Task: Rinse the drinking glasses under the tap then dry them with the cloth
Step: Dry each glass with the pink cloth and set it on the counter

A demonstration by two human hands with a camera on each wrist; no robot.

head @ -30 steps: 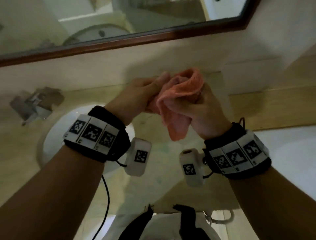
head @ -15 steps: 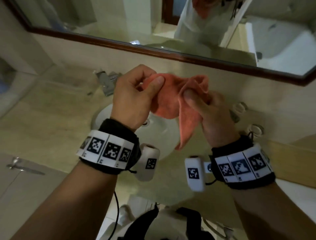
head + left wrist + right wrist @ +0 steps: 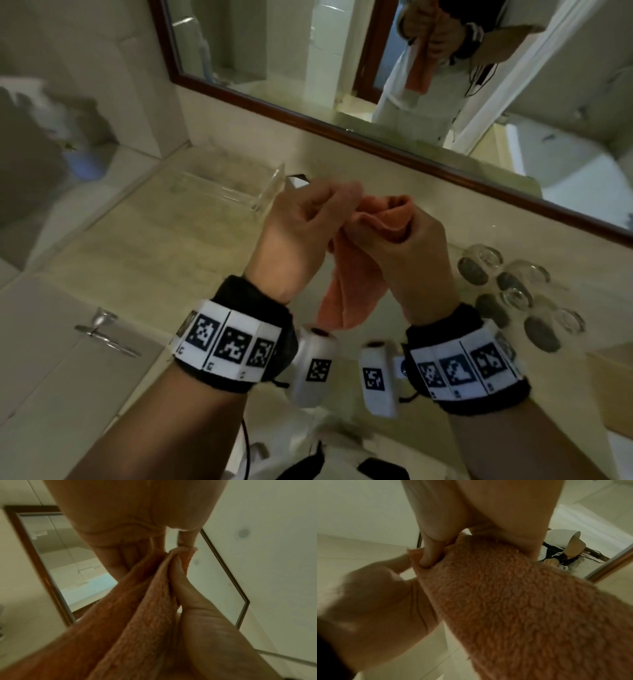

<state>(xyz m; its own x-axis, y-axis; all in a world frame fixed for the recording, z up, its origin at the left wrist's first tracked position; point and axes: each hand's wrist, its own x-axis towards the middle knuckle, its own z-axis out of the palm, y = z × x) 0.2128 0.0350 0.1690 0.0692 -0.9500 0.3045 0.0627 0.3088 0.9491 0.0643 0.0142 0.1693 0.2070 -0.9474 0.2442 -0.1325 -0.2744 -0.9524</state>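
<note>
Both hands hold an orange terry cloth (image 3: 356, 274) in front of me above the counter. My left hand (image 3: 308, 226) pinches its upper edge between thumb and fingers. My right hand (image 3: 411, 246) grips the bunched top of the cloth (image 3: 513, 601), thumb pressed into it. The rest of the cloth (image 3: 140, 615) hangs down between the wrists. Several clear drinking glasses (image 3: 513, 284) stand together on the counter to the right of my right hand, apart from both hands. The sink and tap are hidden behind my arms.
A beige stone counter (image 3: 137, 260) runs below a wood-framed mirror (image 3: 342, 130). A clear acrylic tray (image 3: 233, 188) sits at the back left. A cabinet front with a metal handle (image 3: 106, 334) is at lower left. A wooden box edge (image 3: 609, 387) lies at the right.
The view has swung left and up, bringing the glasses and the tray into sight. Both hands kept hold of the cloth, moving closer together and regripping its top edge.
</note>
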